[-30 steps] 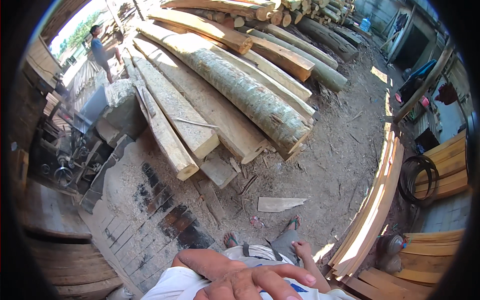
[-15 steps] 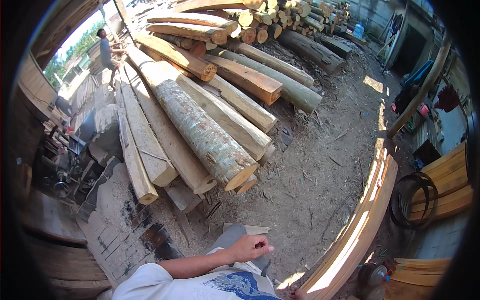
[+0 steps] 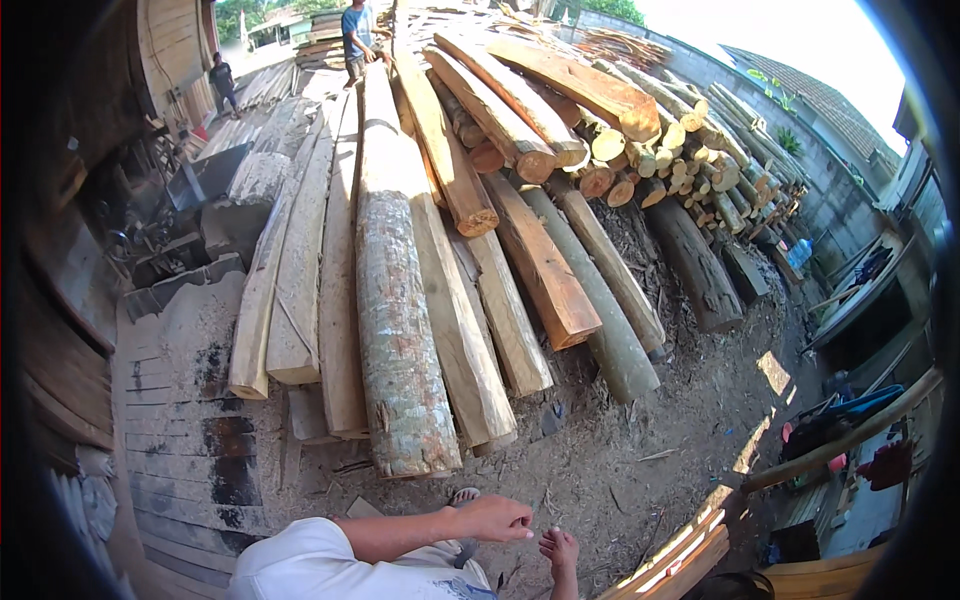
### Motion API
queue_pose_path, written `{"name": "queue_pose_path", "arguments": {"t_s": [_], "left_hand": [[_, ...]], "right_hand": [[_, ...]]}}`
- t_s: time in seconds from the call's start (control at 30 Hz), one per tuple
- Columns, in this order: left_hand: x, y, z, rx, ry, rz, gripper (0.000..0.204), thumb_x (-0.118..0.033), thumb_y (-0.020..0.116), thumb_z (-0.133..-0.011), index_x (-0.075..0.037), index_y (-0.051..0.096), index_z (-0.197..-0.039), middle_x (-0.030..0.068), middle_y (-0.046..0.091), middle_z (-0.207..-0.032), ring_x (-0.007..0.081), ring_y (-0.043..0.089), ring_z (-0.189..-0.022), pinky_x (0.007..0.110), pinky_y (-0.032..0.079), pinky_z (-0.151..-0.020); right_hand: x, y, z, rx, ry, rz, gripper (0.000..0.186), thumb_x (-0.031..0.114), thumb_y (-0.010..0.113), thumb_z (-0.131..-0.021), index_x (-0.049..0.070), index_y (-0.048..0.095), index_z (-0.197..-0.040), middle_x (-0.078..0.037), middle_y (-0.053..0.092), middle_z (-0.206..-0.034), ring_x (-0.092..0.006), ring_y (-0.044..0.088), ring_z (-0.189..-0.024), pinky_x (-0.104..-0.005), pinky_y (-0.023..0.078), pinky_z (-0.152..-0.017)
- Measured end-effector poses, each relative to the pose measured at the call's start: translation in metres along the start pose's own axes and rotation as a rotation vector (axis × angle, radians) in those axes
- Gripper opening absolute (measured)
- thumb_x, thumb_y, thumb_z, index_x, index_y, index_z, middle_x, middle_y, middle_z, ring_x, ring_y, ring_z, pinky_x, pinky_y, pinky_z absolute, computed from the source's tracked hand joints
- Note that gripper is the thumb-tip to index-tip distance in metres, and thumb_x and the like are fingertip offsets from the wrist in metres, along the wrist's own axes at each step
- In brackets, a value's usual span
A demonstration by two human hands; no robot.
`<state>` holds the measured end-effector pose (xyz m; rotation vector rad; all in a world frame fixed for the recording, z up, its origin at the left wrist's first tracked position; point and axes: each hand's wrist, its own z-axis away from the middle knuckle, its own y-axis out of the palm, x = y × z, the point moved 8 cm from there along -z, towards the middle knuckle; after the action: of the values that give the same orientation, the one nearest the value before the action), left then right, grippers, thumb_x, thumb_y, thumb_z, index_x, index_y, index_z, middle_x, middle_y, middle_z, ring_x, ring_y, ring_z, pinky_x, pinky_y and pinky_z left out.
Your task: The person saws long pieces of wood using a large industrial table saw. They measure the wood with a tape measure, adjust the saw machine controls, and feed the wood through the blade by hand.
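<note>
1. Two bare hands of mine hung near each other: left hand [image 3: 495,519] loosely curled, right hand [image 3: 560,549] half curled. I saw nothing in either, and couldn't tell how tightly they closed.
2. The barked log [image 3: 405,320] lay apart from both, its near end at my left hand's 10 o'clock; that hand was nearer.
3. Its long axis ran toward 12.
4. By its far end stood a person [image 3: 354,32].
</note>
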<state>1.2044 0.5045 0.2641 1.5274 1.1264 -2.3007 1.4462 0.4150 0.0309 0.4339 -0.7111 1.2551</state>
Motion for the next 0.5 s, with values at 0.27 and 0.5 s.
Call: {"name": "queue_pose_path", "arguments": {"t_s": [0.27,0.5], "left_hand": [[0.031,-0.092,-0.062,-0.135,-0.267,0.085,0.039,-0.044,0.060,-0.087,-0.007,0.063,-0.097,0.0126,0.067,-0.085,0.0319,0.064,-0.080,0.043,0.048,-0.069],[0.183,-0.049,-0.037,-0.282,-0.739,0.082,0.040,-0.046,0.063,-0.084,-0.009,0.067,-0.098,0.0096,0.069,-0.084,0.0244,0.067,-0.079,0.038,0.051,-0.070]], "right_hand": [[-0.013,-0.068,-0.025,-0.103,0.335,-0.044,0.020,0.032,0.061,-0.090,0.013,0.062,-0.085,0.002,0.054,-0.066,-0.0101,0.045,-0.049,-0.0256,0.036,-0.043],[-0.085,-0.130,-0.150,0.010,0.284,0.737,0.032,0.036,0.060,-0.091,0.005,0.063,-0.099,-0.008,0.065,-0.086,-0.0210,0.062,-0.067,-0.0345,0.050,-0.056]]}}
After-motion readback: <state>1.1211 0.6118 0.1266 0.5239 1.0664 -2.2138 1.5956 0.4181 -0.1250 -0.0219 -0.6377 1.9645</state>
